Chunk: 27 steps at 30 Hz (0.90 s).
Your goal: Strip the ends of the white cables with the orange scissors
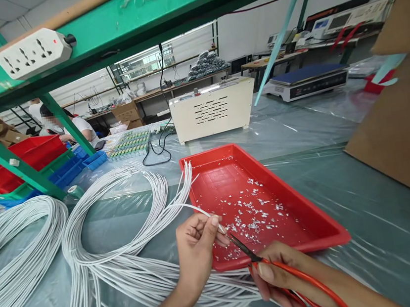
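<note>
**Operator:** Where does the wire stand?

**Inspector:** You hold one white wire (193,209) by its end, just short of the near edge of the red tray (312,220). Your left hand (196,246) is pinched on it, thumb against fingertips, with the tip showing past the thumb. Your right hand (281,283) is closed through the orange handles of the scissors (244,247). The dark blades meet the wire tip, but I cannot tell whether they have shut fully.

**Operator:** How far along is the work?

**Inspector:** In my judgement, well begun and far from finished. Pale scraps (257,212) lie scattered over the tray floor at twelve o'clock from your hands, which suggests many ends are already trimmed. The wire in your grip runs back to the large coil (122,268) at nine o'clock. Its other ends fan over the tray's left rim, and they are too small to show which are done. A second coil (14,246) lies further out at nine o'clock, apart from the first, and I count it as outstanding.

**Operator:** Anything else on the bench?

**Inspector:** A clear plastic sheet (389,250) covers the table. Past the tray at twelve o'clock stands a cream metal box (210,108), with a scale (306,81) at two o'clock and brown cardboard (405,139) at three. At ten o'clock are red and blue bins (36,154), with a person (82,126) seated behind them. Overhead, a power strip (33,52) is fixed to the green frame (157,10).
</note>
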Each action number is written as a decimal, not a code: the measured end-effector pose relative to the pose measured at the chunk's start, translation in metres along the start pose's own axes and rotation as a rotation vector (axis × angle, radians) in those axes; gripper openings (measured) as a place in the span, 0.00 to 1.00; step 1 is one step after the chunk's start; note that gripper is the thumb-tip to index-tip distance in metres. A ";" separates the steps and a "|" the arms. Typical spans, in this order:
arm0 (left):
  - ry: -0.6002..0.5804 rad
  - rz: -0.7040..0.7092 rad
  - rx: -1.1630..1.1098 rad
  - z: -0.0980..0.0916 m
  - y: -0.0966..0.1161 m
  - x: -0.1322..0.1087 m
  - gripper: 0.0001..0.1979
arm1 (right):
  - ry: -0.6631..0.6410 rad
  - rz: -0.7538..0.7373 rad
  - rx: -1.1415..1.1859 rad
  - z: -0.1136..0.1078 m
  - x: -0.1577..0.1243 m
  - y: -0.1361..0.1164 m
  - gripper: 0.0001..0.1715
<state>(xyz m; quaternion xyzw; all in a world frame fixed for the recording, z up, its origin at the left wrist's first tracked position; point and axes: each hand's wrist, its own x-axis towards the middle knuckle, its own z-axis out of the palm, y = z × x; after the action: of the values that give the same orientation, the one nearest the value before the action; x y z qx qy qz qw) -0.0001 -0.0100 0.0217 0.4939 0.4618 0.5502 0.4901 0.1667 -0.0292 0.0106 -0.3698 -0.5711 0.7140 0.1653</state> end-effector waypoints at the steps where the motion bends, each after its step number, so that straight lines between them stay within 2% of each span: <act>1: -0.002 0.000 0.003 0.000 0.000 0.000 0.11 | 0.003 0.000 0.005 0.000 0.001 0.000 0.32; 27: -0.029 0.014 0.050 0.000 -0.001 -0.002 0.11 | -0.009 0.027 -0.012 -0.001 0.005 -0.007 0.35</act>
<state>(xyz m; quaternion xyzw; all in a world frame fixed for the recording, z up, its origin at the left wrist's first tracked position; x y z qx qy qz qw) 0.0001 -0.0118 0.0208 0.5172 0.4648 0.5345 0.4804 0.1623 -0.0229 0.0154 -0.3753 -0.5709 0.7145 0.1508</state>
